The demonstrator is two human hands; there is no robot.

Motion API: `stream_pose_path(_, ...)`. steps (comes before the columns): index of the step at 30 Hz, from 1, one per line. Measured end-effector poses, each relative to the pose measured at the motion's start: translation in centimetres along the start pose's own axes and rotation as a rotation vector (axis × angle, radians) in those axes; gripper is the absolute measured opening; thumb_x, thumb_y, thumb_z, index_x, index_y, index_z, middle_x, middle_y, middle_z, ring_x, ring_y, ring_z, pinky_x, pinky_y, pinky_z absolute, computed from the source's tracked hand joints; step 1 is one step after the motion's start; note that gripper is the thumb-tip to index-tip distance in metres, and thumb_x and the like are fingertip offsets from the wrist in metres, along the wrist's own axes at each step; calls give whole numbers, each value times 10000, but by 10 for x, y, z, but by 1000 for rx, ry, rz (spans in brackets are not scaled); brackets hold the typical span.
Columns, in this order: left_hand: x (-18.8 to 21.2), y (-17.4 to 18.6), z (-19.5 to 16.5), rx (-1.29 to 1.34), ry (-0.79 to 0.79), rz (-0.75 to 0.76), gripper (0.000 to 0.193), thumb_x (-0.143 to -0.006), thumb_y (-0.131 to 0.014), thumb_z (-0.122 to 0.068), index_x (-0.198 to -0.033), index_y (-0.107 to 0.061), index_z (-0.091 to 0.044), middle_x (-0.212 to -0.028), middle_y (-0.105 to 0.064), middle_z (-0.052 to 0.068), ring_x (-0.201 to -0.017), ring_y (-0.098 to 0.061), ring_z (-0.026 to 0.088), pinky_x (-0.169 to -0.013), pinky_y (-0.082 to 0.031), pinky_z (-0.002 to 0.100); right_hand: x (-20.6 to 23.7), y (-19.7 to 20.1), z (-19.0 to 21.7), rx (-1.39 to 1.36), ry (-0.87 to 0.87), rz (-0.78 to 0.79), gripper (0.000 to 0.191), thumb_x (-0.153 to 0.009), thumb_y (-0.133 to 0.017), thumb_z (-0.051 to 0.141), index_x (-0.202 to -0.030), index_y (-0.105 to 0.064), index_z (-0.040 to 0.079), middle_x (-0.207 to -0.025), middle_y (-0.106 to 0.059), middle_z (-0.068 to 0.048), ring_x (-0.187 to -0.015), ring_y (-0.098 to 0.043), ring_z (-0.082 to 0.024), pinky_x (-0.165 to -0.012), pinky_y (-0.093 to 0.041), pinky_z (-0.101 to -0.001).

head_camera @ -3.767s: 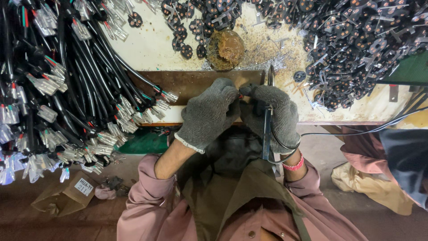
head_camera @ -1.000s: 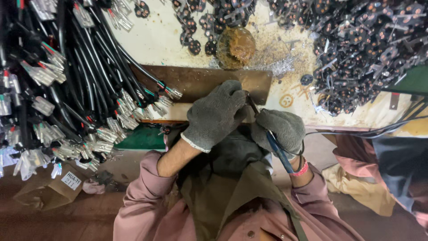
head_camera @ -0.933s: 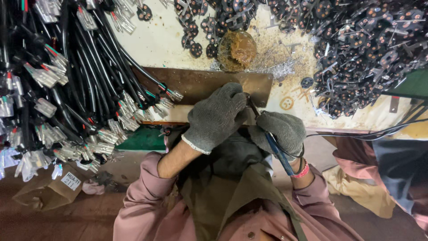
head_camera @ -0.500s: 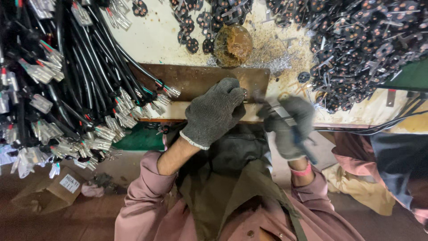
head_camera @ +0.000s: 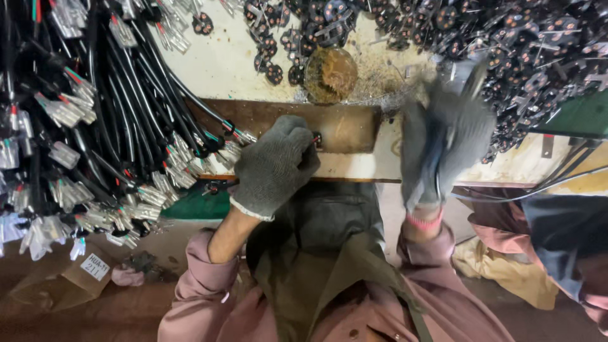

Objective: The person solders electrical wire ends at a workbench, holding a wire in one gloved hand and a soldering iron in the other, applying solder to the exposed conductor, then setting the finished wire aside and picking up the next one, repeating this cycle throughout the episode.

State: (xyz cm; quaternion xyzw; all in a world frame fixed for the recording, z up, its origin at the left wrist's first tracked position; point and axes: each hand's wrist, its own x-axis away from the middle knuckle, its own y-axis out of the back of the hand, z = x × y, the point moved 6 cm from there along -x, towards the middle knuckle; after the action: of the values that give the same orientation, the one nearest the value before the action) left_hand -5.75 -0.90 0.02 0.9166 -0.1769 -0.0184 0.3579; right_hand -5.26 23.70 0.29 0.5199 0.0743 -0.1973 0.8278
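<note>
2 gloved hands: left hand point(head_camera: 273, 166) pinches a small plug point(head_camera: 315, 139); right hand point(head_camera: 443, 136) blurred, unclear.

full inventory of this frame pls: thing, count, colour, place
cable bundle: many, black with white connector ends and red/green wires, left of bench
plug inserts: a heap, black with metal prongs, top right; more scattered top centre
round lump: one, brown, top centre amid shavings
metal plate: one, brown, bench front edge
workbench: one, pale and stained, under it all
green mat: one, below the cable ends
cardboard box: one, brown with white label, bottom left
thin cable: one, black, runs off right
left hand: grey knit glove, on the plate, pinching a small dark part with red wire
right hand: grey glove, blurred, raised by the heap; contents unclear
</note>
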Motion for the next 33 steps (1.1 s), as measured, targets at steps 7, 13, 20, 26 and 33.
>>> stream_pose_path(7, -4, 9, -4, 32, -42, -81, 134, -833, -729, -112, -911, -621, -122, -1054, -633, 62, -847, -680, 304, -670, -546, 410, 0, -4, 41, 193, 295, 259, 73, -997, -821, 214, -973, -773, 165, -781, -674, -68, -632, -617, -225, -582, -451, -375)
stream_pose_path(13, -1, 8, -3, 52, -90, -114, 169, -848, -729, -102, -991, -642, -129, -1088, -649, 69, -857, -687, 301, -673, -544, 407, 55, 24, 39, -74, 368, 383, 194, -858, -776, 92, -1043, -762, 145, -947, -750, -92, -843, -712, -286, -735, -547, -385)
stream_pose_path(20, -2, 6, -3, 56, -78, -111, 152, -817, -716, -109, -934, -619, -123, -1059, -645, 65, -836, -682, 294, -674, -544, 399, 26, 23, 52, -53, 16, 342, 236, -854, -905, 88, -1044, -774, 39, -881, -731, -110, -756, -703, -265, -713, -554, -375)
stream_pose_path(26, -1, 1, 2, 23, -40, -72, 142, -795, -729, -134, -875, -612, -124, -1021, -644, 65, -813, -679, 294, -631, -529, 408, 13, 25, 52, -135, 260, 277, 217, -901, -812, 13, -1057, -694, 106, -1046, -756, -102, -980, -764, -286, -1090, -513, -550)
stream_pose_path(33, 0, 2, 1, 68, -73, -93, 163, -850, -707, -115, -981, -610, -123, -1050, -618, 77, -879, -671, 311, -693, -545, 424, 22, 8, 75, -111, 298, 598, 439, -876, -792, -4, -1275, -622, 64, -1145, -723, -169, -961, -742, -328, -796, -582, -400)
